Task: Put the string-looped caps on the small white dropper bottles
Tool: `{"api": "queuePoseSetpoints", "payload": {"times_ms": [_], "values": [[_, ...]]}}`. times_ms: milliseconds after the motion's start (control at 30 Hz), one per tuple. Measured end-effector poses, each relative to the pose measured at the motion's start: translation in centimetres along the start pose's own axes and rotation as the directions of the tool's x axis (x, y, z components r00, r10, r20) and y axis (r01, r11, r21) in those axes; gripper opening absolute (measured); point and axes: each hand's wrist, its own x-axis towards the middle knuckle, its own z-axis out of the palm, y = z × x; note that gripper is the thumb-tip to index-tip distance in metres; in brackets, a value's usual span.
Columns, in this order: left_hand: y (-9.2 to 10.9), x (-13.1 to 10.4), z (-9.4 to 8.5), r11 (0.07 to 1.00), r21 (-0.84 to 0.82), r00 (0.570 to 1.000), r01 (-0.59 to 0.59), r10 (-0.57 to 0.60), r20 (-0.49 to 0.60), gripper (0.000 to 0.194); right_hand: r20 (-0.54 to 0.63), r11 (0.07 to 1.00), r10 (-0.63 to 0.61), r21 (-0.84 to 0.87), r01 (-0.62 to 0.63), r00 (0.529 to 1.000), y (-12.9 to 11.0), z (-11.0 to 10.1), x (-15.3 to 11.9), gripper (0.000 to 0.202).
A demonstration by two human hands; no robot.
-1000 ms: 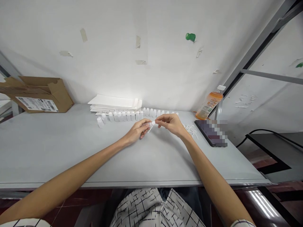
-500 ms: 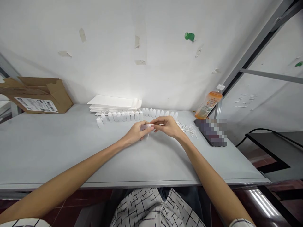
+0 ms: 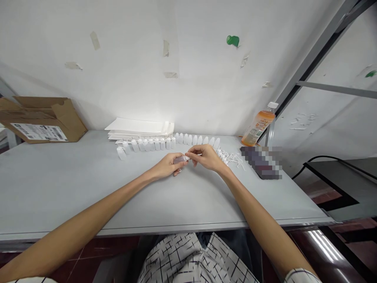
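Note:
A small translucent bottle lies tilted in my left hand, its fingers closed around it. My right hand pinches the white tip at the bottle's right end with thumb and forefinger; the fingers partly hide that tip. Behind both hands, several small white bottles stand in a curved row. Close to my right wrist lies a heap of small white caps, with thin white strip-like pieces beside it.
A stack of white sheets or flat boxes lies against the wall. The open cardboard box stands at the far left of the grey table. On the right are an orange drink bottle and a dark, blurred-out phone-like object.
My left hand has drawn slightly down and left, so more of the translucent bottle shows. The right fingers stay at its tip. The whole view has shifted a little.

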Motion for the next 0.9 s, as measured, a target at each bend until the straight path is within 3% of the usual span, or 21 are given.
{"api": "queuePoseSetpoints", "payload": {"times_ms": [233,433,567,667,800,900], "values": [[0.0,0.1,-0.1,0.999,0.040,1.000,0.013,-0.013,0.011,0.030,0.046,0.999,0.029,0.042,-0.031,0.999,0.1,-0.3,-0.1,0.037],[-0.4,0.1,0.0,0.994,0.104,1.000,-0.013,0.012,0.012,0.037,-0.010,0.966,-0.043,-0.256,0.039,0.999,0.7,0.6,0.1,0.055],[-0.7,0.2,-0.1,0.987,0.158,1.000,-0.018,0.019,-0.005,0.044,-0.021,0.938,-0.008,-0.345,0.000,1.000,0.8,0.9,0.2,0.060],[-0.7,0.3,-0.2,0.988,0.154,0.999,-0.024,0.027,-0.018,0.043,-0.040,0.953,0.014,-0.301,-0.025,0.999,0.4,0.4,0.1,0.054],[-0.7,0.3,-0.2,0.991,0.132,0.999,-0.015,0.019,-0.028,0.038,-0.017,0.993,0.010,-0.116,-0.012,1.000,0.0,-0.3,-0.1,0.026],[-0.5,0.1,-0.2,0.980,0.200,0.997,-0.023,0.036,-0.062,0.035,0.024,1.000,0.024,-0.016,-0.024,0.999,0.2,-0.3,0.0,0.027]]}}
